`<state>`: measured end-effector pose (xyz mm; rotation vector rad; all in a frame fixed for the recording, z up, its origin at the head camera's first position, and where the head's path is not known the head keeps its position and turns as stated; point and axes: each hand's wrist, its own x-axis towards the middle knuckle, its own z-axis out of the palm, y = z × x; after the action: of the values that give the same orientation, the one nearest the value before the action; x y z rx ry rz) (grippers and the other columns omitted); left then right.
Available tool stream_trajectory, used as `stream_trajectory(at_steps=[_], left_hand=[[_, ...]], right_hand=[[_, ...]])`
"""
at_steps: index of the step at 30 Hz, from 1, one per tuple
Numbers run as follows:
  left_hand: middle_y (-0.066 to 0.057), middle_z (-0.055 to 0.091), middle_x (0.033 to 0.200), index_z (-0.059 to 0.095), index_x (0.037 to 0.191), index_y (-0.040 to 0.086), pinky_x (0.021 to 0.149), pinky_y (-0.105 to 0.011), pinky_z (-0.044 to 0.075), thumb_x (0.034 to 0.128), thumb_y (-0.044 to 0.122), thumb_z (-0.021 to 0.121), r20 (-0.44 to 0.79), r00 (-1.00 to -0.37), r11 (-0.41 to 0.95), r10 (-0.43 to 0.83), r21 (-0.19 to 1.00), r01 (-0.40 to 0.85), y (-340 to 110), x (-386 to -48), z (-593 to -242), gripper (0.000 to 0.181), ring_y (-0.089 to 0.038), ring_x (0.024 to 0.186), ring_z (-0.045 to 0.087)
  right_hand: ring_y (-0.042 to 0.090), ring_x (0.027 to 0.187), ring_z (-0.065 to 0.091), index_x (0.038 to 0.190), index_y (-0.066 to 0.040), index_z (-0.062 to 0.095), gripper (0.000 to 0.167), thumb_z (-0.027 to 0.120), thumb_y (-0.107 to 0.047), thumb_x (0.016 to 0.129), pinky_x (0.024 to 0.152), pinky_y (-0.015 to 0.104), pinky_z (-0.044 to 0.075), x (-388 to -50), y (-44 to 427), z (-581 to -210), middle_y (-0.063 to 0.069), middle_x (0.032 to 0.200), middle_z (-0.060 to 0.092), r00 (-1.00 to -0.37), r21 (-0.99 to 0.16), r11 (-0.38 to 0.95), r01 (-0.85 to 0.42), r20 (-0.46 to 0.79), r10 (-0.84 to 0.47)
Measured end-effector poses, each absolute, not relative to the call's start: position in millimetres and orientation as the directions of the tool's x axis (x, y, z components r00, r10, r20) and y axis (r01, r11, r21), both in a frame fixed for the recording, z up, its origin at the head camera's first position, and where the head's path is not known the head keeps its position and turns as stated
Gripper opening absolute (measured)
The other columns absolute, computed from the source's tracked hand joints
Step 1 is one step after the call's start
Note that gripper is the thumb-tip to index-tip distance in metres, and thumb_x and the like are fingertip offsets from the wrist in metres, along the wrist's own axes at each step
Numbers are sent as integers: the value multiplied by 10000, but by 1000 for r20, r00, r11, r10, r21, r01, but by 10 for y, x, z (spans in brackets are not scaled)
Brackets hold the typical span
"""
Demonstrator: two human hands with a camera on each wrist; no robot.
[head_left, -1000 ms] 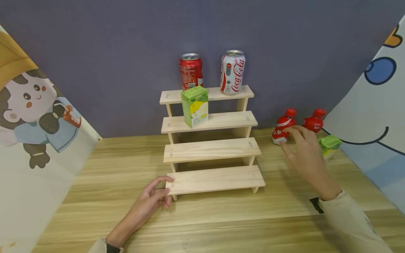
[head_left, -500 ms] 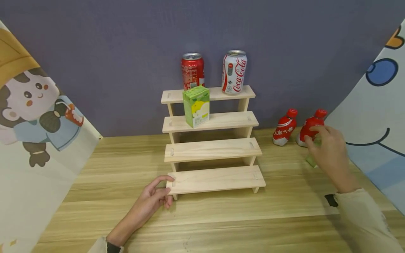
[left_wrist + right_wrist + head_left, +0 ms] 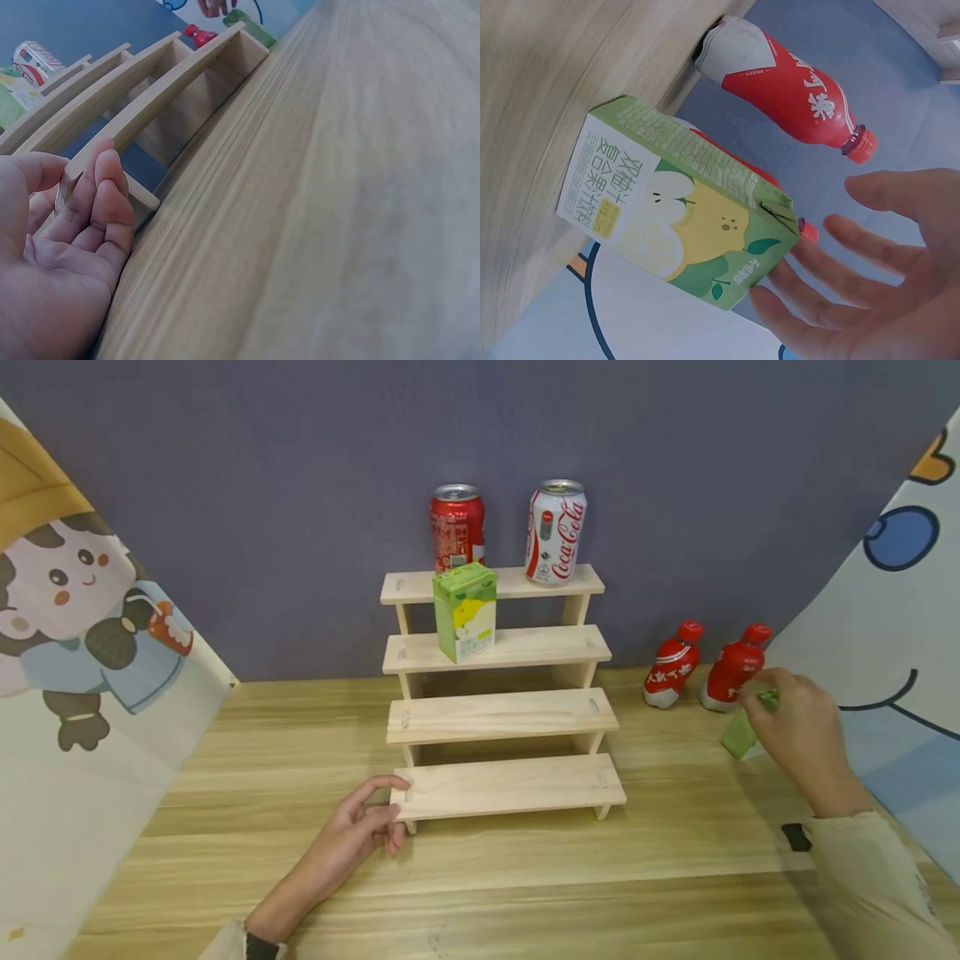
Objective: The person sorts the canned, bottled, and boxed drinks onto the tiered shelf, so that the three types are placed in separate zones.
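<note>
My left hand [image 3: 356,827] pinches the left end of the lowest step of a wooden four-step shelf [image 3: 510,785], thumb and fingers on either side of the board in the left wrist view. My right hand [image 3: 806,735] is at the top of a green juice carton [image 3: 682,202] standing on the table. In the right wrist view its fingers are spread and loosely bent, with the thumb apart from the carton. Fingertips are close to the carton's top edge; contact is unclear. Part of the carton is hidden behind this hand in the head view.
Two red bottles [image 3: 671,666] stand on the table right of the shelf, beside the carton. A red can [image 3: 457,531] and a white Coca-Cola can [image 3: 555,532] stand on the top step. Another green juice carton [image 3: 465,612] is one step lower. A dark wall [image 3: 300,527] rises behind.
My right hand has moved right, from in front of the bottles to the green juice carton at the table's right. The left hand has kept its place on the shelf.
</note>
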<state>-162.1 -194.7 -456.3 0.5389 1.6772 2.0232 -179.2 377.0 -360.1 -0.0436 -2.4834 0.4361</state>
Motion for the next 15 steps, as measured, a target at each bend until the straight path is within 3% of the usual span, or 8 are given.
stream_trajectory(at_steps=[8,11,15], left_hand=[[-67,677,799,350,1437,7,703,-262,554,1064,143,469,8,-822,-146,569,985,-92,-1963,-1615,-4576,415,-138,749,627],[-71,677,797,360,1438,19,703,-268,558,1066,133,460,19,-823,-157,568,984,-86,-1990,-1618,-4585,402,-136,744,631],[-84,676,794,377,1439,29,699,-277,561,1069,119,449,37,-820,-179,571,980,-81,-1977,-1632,-4601,388,-142,737,634]], right_hand=[[502,864,585,1108,105,663,268,648,-68,904,656,597,449,-1770,3815,-3537,356,1067,643,-890,-278,959,-54,449,81],[531,930,556,1135,106,649,307,682,-56,876,701,638,468,-1775,3843,-3541,379,1114,608,-927,-256,965,-61,374,40],[581,978,526,1115,110,633,364,745,-10,789,810,700,437,-1762,3896,-3560,403,1099,589,-922,-193,975,-109,386,-27]])
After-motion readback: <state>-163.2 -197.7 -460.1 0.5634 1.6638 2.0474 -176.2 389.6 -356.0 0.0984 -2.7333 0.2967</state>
